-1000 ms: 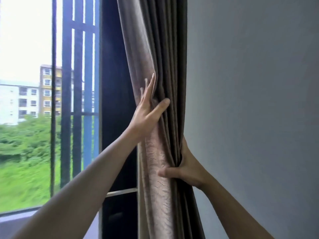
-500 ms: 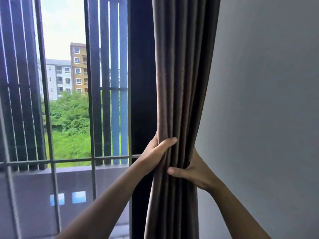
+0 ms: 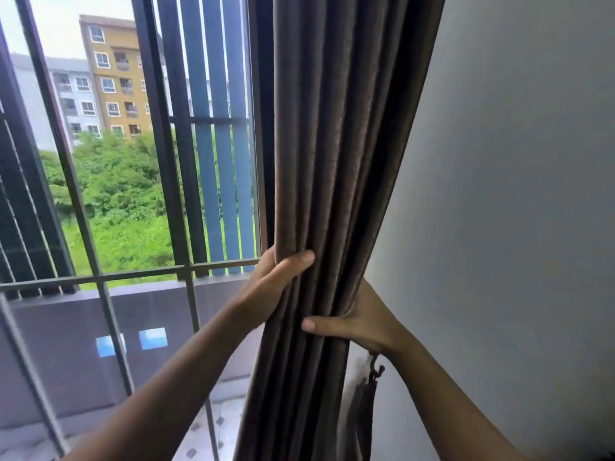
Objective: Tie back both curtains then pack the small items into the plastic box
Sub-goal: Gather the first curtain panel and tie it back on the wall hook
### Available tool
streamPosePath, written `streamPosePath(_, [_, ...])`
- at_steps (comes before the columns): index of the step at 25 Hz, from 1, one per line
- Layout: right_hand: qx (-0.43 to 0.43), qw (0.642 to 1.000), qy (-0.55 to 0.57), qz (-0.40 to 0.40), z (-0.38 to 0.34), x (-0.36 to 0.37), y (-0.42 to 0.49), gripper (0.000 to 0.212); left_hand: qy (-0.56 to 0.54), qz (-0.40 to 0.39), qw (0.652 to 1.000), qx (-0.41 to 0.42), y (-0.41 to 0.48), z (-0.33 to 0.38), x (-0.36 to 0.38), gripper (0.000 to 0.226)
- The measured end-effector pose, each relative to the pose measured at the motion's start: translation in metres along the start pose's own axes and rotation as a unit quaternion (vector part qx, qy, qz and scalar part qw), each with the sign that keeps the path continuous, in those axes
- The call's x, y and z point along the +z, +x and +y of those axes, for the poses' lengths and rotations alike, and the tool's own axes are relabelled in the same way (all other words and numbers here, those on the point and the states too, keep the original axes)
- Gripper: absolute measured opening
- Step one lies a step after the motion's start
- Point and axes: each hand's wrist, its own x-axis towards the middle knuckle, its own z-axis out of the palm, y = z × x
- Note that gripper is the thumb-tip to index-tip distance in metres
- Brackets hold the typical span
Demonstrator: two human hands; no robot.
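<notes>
A brown pleated curtain [image 3: 336,144] hangs gathered into a bundle between the window and the wall. My left hand [image 3: 269,287] grips the bundle's left side, thumb across the front folds. My right hand [image 3: 359,324] wraps it from the right, slightly lower, thumb pressed on the front. Under my right wrist a dark tie-back strap [image 3: 364,407] hangs from a small hook [image 3: 376,364] on the wall. Neither the other curtain, the small items nor the plastic box is in view.
A grey wall [image 3: 515,194] fills the right side. To the left is the window with dark bars [image 3: 173,161] and a horizontal rail [image 3: 133,276]; beyond lie a balcony wall, tiled floor, greenery and buildings.
Both hands have slid down the curtain and closed around it, squeezing it into a tight bundle. The view has dropped, bringing the hook and strap into sight.
</notes>
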Motion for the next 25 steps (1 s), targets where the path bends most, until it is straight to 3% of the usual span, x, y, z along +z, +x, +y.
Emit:
streamPosePath(4, [-0.033,0.998,0.023,-0.041,-0.005,0.009,0.001,0.064,0.018,-0.012,0.999,0.037,-0.025,-0.009,-0.001,0.031])
streamPosePath(11, [-0.022,0.993,0.034,-0.112,0.004,-0.009,0.009,0.057,-0.015,0.106,0.991,-0.083,-0.023,-0.011,0.009,0.036])
streamPosePath(15, [-0.028,0.988,0.019,-0.149,0.012,-0.017,0.012,0.064,-0.007,0.182,0.975,-0.127,-0.025,-0.002,0.020,0.018])
streamPosePath(18, [-0.030,0.986,0.039,-0.156,0.022,-0.023,0.009,0.052,0.102,0.225,0.961,-0.121,-0.029,-0.002,0.021,0.020])
streamPosePath(22, [-0.005,0.990,0.055,-0.132,0.042,-0.020,-0.007,0.045,0.237,0.196,0.940,-0.148,-0.040,-0.008,0.025,0.016])
streamPosePath(25, [0.019,0.992,0.035,-0.121,0.059,-0.013,-0.030,0.036,0.327,0.194,0.916,-0.127,-0.048,-0.013,0.024,0.031])
